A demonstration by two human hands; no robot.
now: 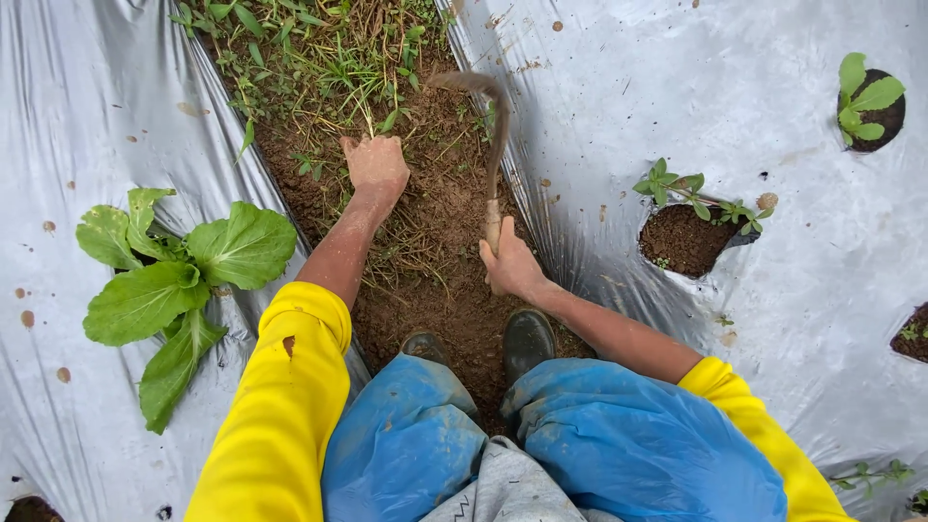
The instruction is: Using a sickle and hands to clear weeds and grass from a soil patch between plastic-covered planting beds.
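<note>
Head view | left hand (376, 162) fingers closed, gripping weed tuft (366, 118) | right hand (509, 265) fingers wrapped round sickle (493, 145) handle | furrow soil (435, 222) between.

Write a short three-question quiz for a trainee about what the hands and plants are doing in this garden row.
1. True or false: the right hand holds a curved sickle by its wooden handle.
2. What does the left hand grip? A) a clump of grassy weeds B) the big leafy plant C) the plastic sheet
3. Fill in: the boots stand on the bare ____ strip between the two silver sheets.

Key:
1. True. Its blade tip rests on the ground ahead.
2. A. The fist closes round the weed stalks at ground level; the leafy plant grows apart, through the sheet on the left.
3. Soil.
</note>
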